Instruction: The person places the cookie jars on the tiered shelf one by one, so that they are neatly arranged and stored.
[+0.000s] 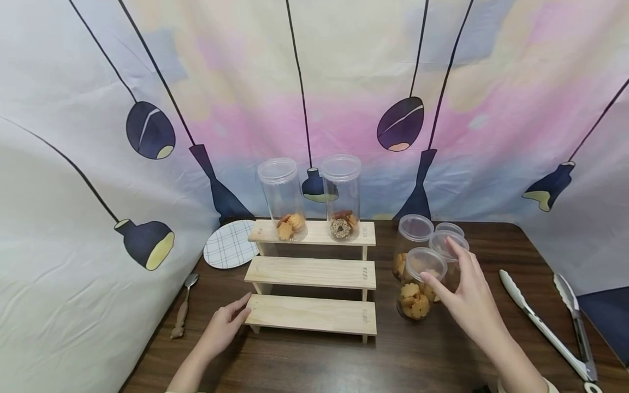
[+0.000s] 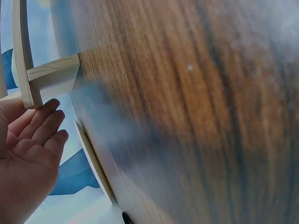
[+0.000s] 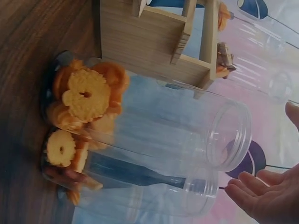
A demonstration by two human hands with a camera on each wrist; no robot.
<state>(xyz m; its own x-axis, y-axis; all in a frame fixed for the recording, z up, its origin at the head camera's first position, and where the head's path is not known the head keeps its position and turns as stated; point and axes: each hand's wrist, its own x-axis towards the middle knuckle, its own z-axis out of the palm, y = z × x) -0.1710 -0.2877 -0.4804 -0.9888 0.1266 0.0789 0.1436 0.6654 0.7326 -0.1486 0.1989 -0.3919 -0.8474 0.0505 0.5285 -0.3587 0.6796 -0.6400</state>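
Note:
A three-step pale wooden display stand (image 1: pixel 309 314) sits on the table. My left hand (image 1: pixel 223 325) grips the left end of its lowest step; in the left wrist view, that hand (image 2: pixel 35 140) has its fingers under the board's end. My right hand (image 1: pixel 474 303) hovers with thumb and fingers spread over a group of several clear lidded jars on the right. The front jar (image 1: pixel 426 265) holds flower-shaped cookies. In the right wrist view, the right hand (image 3: pixel 273 191) is apart from the front jar (image 3: pixel 163 121), beside its lid. Jars behind are partly hidden.
Two tall cookie jars, one left (image 1: pixel 280 185) and one right (image 1: pixel 342 183), stand on the top step. A checked round plate (image 1: pixel 228 248) and a spoon (image 1: pixel 184 308) lie left. Metal tongs (image 1: pixel 545 327) lie right. A lamp-printed cloth (image 1: pixel 354 71) hangs behind.

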